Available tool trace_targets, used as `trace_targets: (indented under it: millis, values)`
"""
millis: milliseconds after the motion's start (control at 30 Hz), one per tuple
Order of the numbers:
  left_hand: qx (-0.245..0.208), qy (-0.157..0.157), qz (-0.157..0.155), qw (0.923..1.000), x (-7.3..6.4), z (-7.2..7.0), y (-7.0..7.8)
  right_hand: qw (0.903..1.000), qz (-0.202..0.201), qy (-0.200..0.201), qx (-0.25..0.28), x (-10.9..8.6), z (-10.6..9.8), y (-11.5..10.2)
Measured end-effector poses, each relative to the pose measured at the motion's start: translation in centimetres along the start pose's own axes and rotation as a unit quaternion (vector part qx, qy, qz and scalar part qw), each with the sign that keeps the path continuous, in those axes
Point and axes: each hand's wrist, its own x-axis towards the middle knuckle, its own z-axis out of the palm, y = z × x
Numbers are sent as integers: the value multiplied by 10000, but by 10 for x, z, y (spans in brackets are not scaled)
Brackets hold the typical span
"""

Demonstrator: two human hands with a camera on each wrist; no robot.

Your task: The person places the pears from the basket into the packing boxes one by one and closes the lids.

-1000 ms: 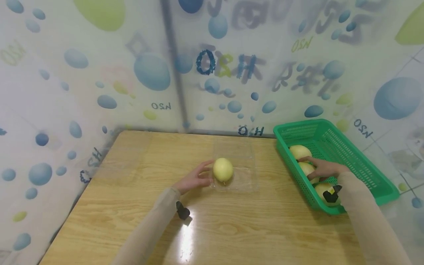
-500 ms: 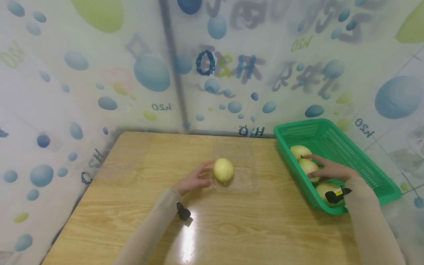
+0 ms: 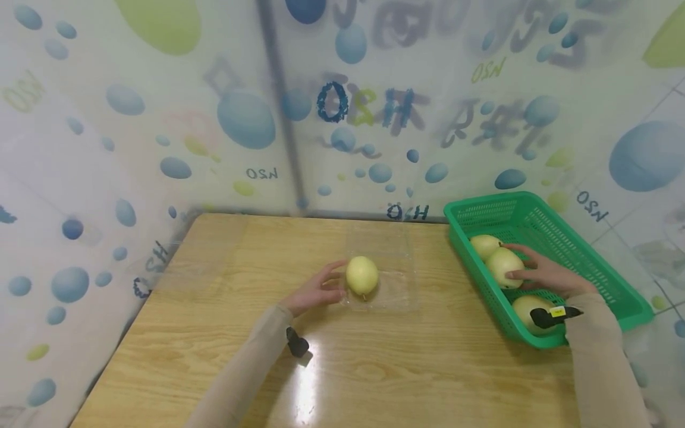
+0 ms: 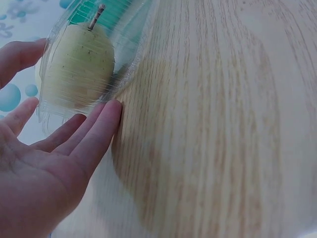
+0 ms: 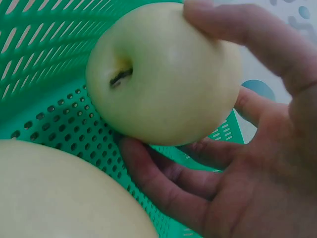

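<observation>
In the head view, my right hand [image 3: 553, 276] grips a pale yellow pear [image 3: 503, 266] inside the green basket [image 3: 583, 255]. The right wrist view has fingers and thumb curled round this pear [image 5: 163, 74], its stem end facing the camera. Two more pears share the basket: one behind [image 3: 483, 245], one in front [image 3: 527, 312], partly covered by the wrist camera. At mid-table my left hand [image 3: 314, 291] touches the left side of a clear plastic container [image 3: 393, 288], its fingers extended. Another pear [image 3: 361, 275] sits in that container's left part, stem toward me.
The wooden table [image 3: 374, 368] meets a patterned wall sheet [image 3: 342, 166] at its back edge. Something faint and transparent, apparently clear plastic [image 3: 187, 261], lies at the table's left side. The green basket stands at the right with its rim raised.
The right hand has moved slightly right, and the pear in its grip has shifted right and up from its place between the others. The left hand and the container pear stay where they were.
</observation>
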Motion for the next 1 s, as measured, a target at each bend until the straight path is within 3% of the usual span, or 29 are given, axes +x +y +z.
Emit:
trace_targets:
  millis: [133, 267, 700, 1000]
  values:
    - [-34, -29, 24, 10000, 1, 0, -2, 9996, -81, 123, 248, -2, 2, -4]
    - [-91, -67, 82, 9999, 1, 0, -4, 9995, -81, 245, 178, -5, 3, -10]
    - [7, 17, 37, 10000, 0, -1, -4, 9950, -461, 330, -828, -21, 1, -41]
    - [21, 77, 18, 10000, 0, -2, -5, 9922, -453, 420, -1084, -25, 3, -53]
